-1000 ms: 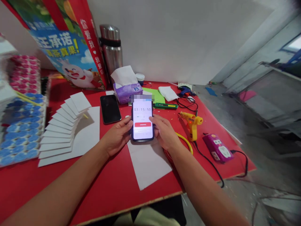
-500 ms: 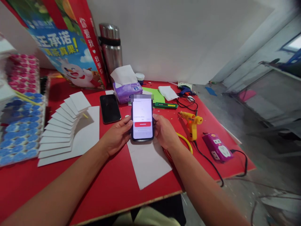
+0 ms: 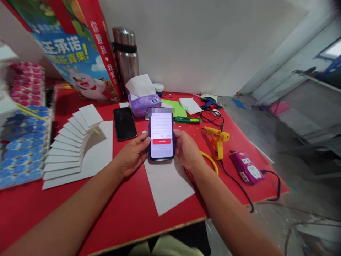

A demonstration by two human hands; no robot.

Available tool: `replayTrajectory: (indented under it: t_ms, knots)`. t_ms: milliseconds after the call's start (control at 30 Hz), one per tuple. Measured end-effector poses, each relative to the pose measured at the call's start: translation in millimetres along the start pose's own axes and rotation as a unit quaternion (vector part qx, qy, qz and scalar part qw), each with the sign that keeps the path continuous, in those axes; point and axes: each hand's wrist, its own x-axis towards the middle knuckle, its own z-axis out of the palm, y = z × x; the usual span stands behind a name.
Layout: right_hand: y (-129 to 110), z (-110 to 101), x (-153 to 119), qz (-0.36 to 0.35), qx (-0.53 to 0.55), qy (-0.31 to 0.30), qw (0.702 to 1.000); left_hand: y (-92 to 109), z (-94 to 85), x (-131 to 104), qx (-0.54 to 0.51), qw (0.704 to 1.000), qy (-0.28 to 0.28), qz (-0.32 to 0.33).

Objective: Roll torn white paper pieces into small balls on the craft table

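Observation:
A lit smartphone (image 3: 161, 135) in a dark case is held upright between both my hands, above the red table. Its screen is pale with a red button and several text lines too small to read. My left hand (image 3: 134, 151) grips the phone's left edge, thumb at the front. On the right edge, my right hand (image 3: 188, 149) is closed, with its fingers partly hidden behind the phone. Beneath the phone lies a sheet of white paper (image 3: 169, 192). A second phone (image 3: 124, 123), its screen dark, rests flat beyond my left hand.
White card stairs (image 3: 66, 149) stand at left, near blue and pink rolled flowers (image 3: 23, 153). Behind are a steel thermos (image 3: 125, 53), a printed bag (image 3: 85, 67) and purple tissues (image 3: 145, 105). A green cutter (image 3: 187, 120), yellow glue gun (image 3: 217, 140) and purple power strip (image 3: 246, 167) lie right.
On the phone's screen, several lines of text now fill the upper part, which was nearly blank before. My hands have hardly moved.

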Motion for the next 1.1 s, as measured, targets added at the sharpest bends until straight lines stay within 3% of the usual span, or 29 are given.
replayTrajectory:
  t_ms: [133,633,1100]
  knots:
    - [0.0,0.7,0.4,0.000,0.005,0.015,1.000,-1.1,-0.6,0.7,-0.005,1.000,-0.007,0.004]
    - [-7.1,2.0,-2.6,-0.022,0.036,-0.017,0.999,0.5,-0.1,-1.1,0.001,1.000,-0.013,-0.023]
    - [-2.8,-0.3,-2.3,-0.033,0.060,0.024,0.997,0.5,-0.8,-1.7,-0.013,0.999,-0.016,-0.031]
